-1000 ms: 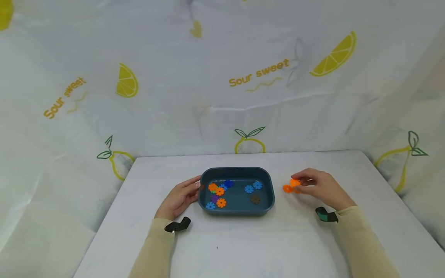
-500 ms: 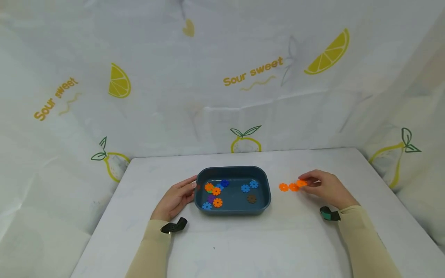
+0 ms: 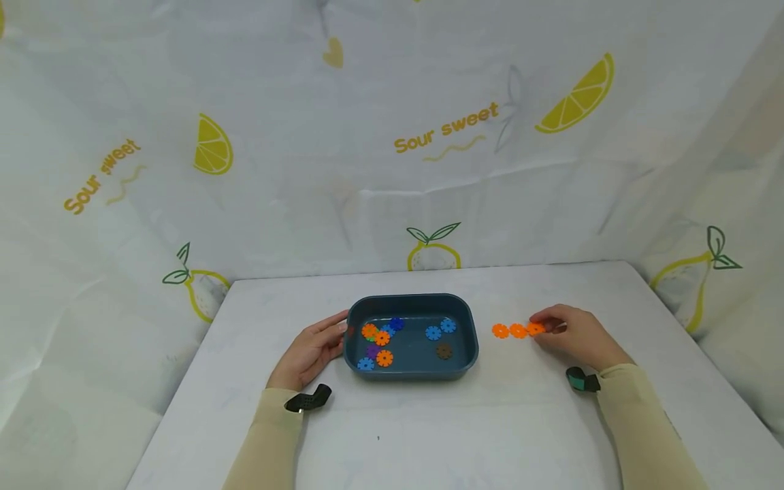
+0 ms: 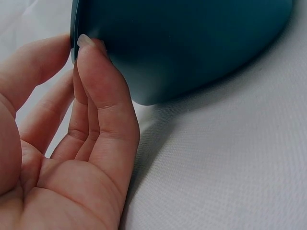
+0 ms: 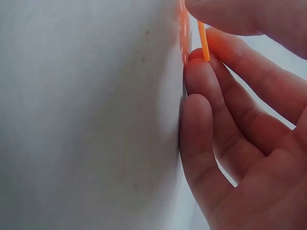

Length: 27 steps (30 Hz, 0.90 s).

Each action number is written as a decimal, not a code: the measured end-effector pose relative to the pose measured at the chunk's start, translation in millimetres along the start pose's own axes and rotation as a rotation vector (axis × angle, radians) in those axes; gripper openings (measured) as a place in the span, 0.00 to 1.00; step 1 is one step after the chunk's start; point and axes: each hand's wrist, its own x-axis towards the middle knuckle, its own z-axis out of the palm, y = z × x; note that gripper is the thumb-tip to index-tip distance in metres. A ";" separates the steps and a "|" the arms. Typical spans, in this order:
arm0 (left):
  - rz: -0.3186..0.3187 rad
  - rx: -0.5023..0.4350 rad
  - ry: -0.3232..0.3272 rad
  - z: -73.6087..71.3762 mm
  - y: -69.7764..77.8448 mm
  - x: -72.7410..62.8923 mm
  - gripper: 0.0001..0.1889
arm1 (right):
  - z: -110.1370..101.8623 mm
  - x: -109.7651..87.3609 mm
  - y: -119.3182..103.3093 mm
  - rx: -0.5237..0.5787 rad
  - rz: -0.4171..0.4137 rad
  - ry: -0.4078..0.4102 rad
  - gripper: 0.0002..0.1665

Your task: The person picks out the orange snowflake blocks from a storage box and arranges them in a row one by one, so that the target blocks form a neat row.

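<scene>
A dark blue-green tray [image 3: 410, 375] stands mid-table, with several notched plastic discs inside it. At its left end my left hand [image 3: 309, 350] pinches the rim; in the left wrist view the thumb and fingers [image 4: 98, 76] lie on either side of the tray wall [image 4: 192, 43]. My right hand [image 3: 576, 333] is low over the table, right of the tray, and pinches an orange notched disc [image 3: 535, 328]. That disc [image 5: 205, 43] shows edge-on in the right wrist view. Two more orange discs [image 3: 500, 331] lie to its left, forming a row with it.
Inside the tray, orange, blue and purple discs [image 3: 373, 351] cluster at the left. Two light blue discs [image 3: 441, 329] and a brown disc [image 3: 444, 351] lie at its right. A white lemon-print sheet [image 3: 306, 204] hangs behind the white table [image 3: 429, 435].
My right hand has carried the orange disc right from above the other two and lowered it to the right end of their row. The left hand stays at the tray.
</scene>
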 end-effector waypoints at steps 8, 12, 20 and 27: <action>-0.003 -0.016 -0.003 1.0 0.3 0.6 0.26 | -0.7 0.6 -1.1 -0.001 0.003 -0.004 0.20; -0.004 -0.017 -0.005 1.3 0.2 -0.6 0.26 | 0.3 -0.2 -1.4 0.000 0.005 -0.003 0.20; -0.009 -0.005 0.010 -0.3 1.1 -3.0 0.26 | 3.8 0.0 -2.8 0.009 0.000 0.000 0.19; 0.007 0.018 -0.002 -1.4 -3.0 -0.7 0.26 | 3.4 -1.3 -1.0 -0.011 0.002 0.005 0.20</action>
